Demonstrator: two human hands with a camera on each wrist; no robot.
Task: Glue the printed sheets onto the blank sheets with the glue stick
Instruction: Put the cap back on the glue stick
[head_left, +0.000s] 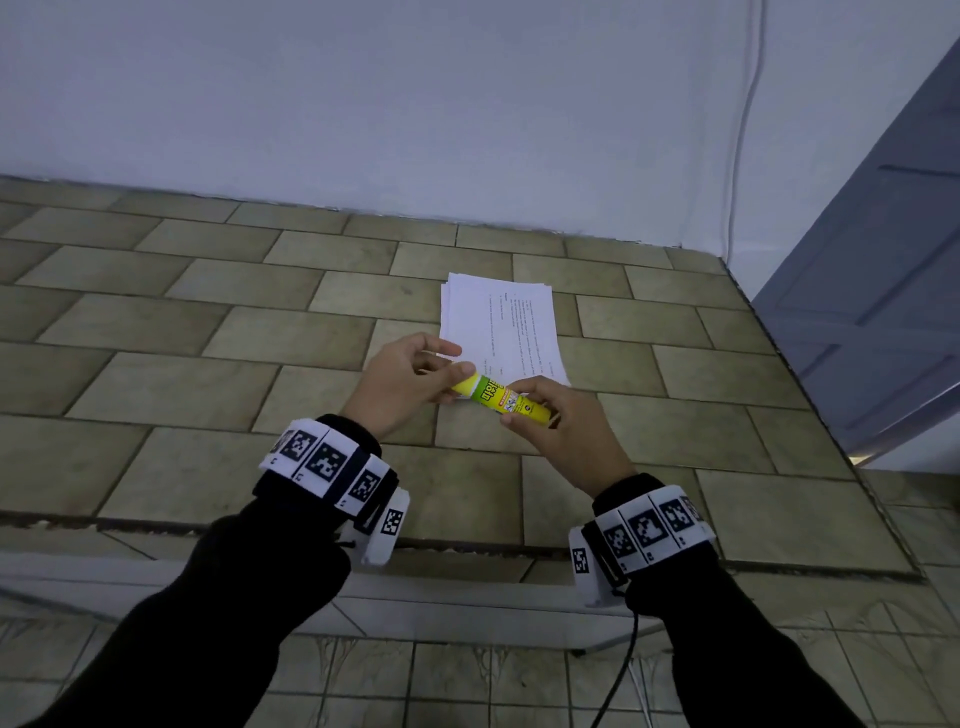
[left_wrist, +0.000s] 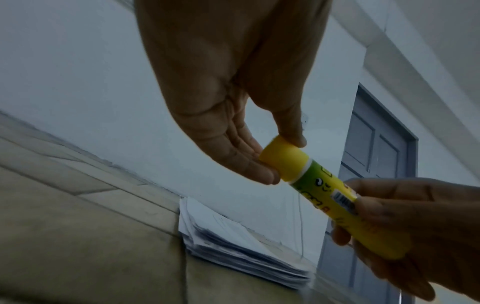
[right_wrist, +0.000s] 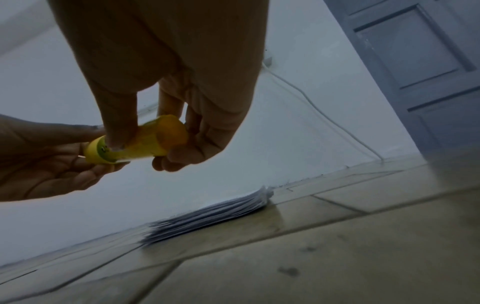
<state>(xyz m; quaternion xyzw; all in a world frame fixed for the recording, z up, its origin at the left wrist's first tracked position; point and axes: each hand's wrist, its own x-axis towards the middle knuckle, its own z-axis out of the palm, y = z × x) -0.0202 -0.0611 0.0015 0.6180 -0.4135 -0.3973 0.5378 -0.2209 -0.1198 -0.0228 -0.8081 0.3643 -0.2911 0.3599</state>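
While both hands grip glue stick (head_left: 500, 399), label print unreadable.

A yellow-and-green plastic glue stick (head_left: 500, 399) with its yellow cap (left_wrist: 284, 159) on lies nearly level in the air, cap end pointing to 10 o'clock. Just beyond it, toward 12 o'clock, a loosely squared stack of white paper sheets (head_left: 501, 327) lies flat, the top sheet printed with text.
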